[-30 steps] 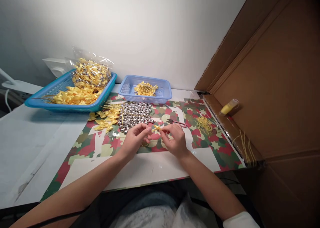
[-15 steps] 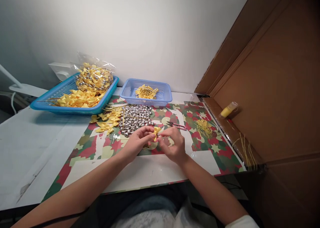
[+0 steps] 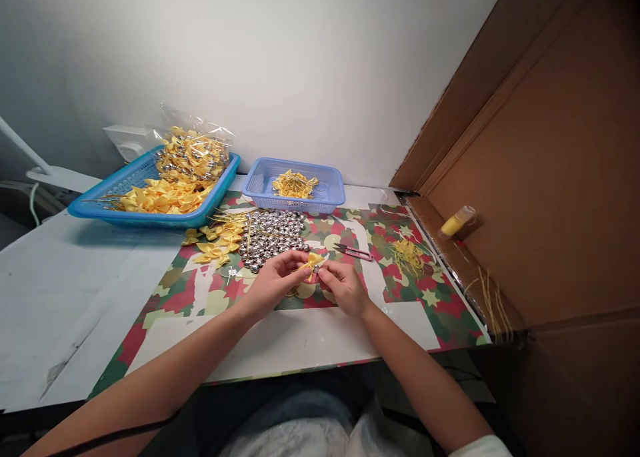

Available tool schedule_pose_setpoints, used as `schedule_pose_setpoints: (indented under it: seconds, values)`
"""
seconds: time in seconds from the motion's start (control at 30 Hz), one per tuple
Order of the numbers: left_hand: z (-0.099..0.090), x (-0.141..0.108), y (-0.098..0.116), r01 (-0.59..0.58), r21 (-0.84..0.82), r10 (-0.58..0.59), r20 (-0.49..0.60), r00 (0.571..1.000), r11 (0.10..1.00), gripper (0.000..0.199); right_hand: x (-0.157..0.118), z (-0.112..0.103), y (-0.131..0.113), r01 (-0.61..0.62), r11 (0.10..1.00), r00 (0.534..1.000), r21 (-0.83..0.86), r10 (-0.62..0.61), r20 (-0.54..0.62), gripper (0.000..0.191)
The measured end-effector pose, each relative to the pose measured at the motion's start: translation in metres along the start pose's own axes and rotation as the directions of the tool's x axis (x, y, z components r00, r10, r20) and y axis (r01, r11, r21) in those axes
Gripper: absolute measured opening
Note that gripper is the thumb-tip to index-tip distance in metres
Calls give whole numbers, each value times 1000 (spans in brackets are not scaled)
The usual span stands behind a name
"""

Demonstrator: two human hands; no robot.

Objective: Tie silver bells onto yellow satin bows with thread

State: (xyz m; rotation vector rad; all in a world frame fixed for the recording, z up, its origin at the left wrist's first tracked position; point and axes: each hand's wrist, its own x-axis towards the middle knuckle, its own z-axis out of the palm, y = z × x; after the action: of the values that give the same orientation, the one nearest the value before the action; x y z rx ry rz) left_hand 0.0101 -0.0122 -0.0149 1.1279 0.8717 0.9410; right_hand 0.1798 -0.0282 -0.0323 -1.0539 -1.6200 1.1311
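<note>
Between my two hands is a yellow ribbon bow (image 3: 314, 262), pinched at its left side by the thumb and fingers of my left hand (image 3: 275, 280). A small silver bell (image 3: 317, 269) shows at the bow's right side, held at the fingertips of my right hand (image 3: 346, 287). Just behind my left hand lies a pile of silver bells (image 3: 273, 233) on the patterned sheet. More yellow bows (image 3: 217, 241) with gold ties lie left of that pile.
Blue basket (image 3: 215, 207) with bows and a clear bag stands back left; a smaller blue basket (image 3: 295, 203) holds bows. Pink-handled snips (image 3: 357, 252) and yellow thread clippings (image 3: 409, 255) lie right. A yellow spool (image 3: 457, 221) rests by the cardboard wall (image 3: 540, 177).
My right hand has turned, its fingers now lower and closer together, and the silver bell beside the bow has come into clearer view. My left hand keeps its pinch. The view has shifted slightly.
</note>
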Motion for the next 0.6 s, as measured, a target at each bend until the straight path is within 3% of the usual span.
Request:
schedule_pose_setpoints:
  seconds: [0.1, 0.2, 0.23, 0.3, 0.37, 0.43, 0.5, 0.6]
  values:
    - [0, 0, 1, 23, 18, -23, -5, 1000, 1000, 35, 2, 0, 3, -48, 998, 999, 31, 49, -2, 32]
    - [0, -1, 1, 38, 47, -36, -27, 999, 998, 34, 5, -8, 3, -72, 977, 983, -201, 36, -179, 30]
    - [0, -1, 1, 36, 56, -34, -38, 999, 998, 33, 7, -14, 4, -87, 934, 964, -345, -8, -265, 26]
    - [0, 0, 1, 19, 58, -16, -54, 998, 998, 31, 10, -26, 6, -183, 763, 916, -620, -98, -390, 18]
    - [-1, 0, 0, -10, 46, 12, -48, 999, 999, 30, 12, -38, 10, -345, 570, 889, -746, -57, -455, 30]
    - [-1, -1, -1, -35, 29, 35, -14, 999, 999, 28, 14, -44, 15, -442, 441, 881, -781, 47, -471, 35]
    - [-2, -1, -2, -44, 13, 44, 45, 998, 999, 27, 16, -46, 18, -453, 382, 888, -805, 116, -445, 29]
    - [-5, -2, -2, -36, -10, 37, 121, 992, 999, 28, 17, -42, 18, -430, 368, 902, -825, 130, -412, 20]
